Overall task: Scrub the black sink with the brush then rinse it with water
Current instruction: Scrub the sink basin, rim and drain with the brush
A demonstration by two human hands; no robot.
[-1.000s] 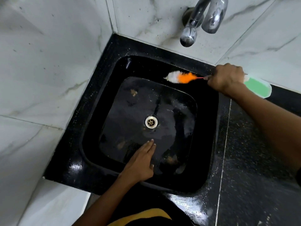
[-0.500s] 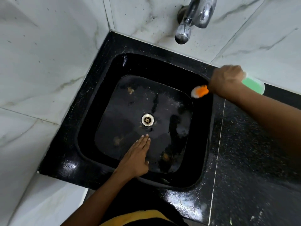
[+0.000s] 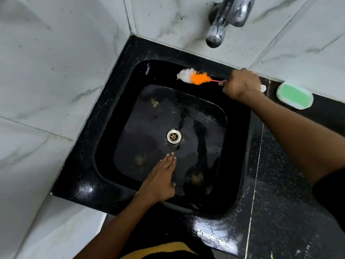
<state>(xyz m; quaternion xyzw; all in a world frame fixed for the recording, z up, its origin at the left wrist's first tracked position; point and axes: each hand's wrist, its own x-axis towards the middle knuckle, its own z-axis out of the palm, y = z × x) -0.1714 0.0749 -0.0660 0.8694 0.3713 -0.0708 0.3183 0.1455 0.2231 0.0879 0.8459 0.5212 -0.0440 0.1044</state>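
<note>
The black sink (image 3: 113, 101) is square, wet and glossy, with brown stains on its floor and a metal drain (image 3: 174, 135) in the middle. My right hand (image 3: 240, 85) grips the pink handle of a brush (image 3: 194, 76) with white and orange bristles. The bristles lie against the sink's far inner wall. My left hand (image 3: 160, 178) rests flat on the sink floor near the front, fingers straight and pointing at the drain.
A chrome tap (image 3: 224, 19) juts from the marble wall above the sink's far edge. A green soap in a white dish (image 3: 294, 95) sits on the black counter (image 3: 291, 212) to the right. Marble walls close in the left and back.
The brush head has swept left along the far wall, from the right corner to the middle. My left hand has stayed flat on the sink floor.
</note>
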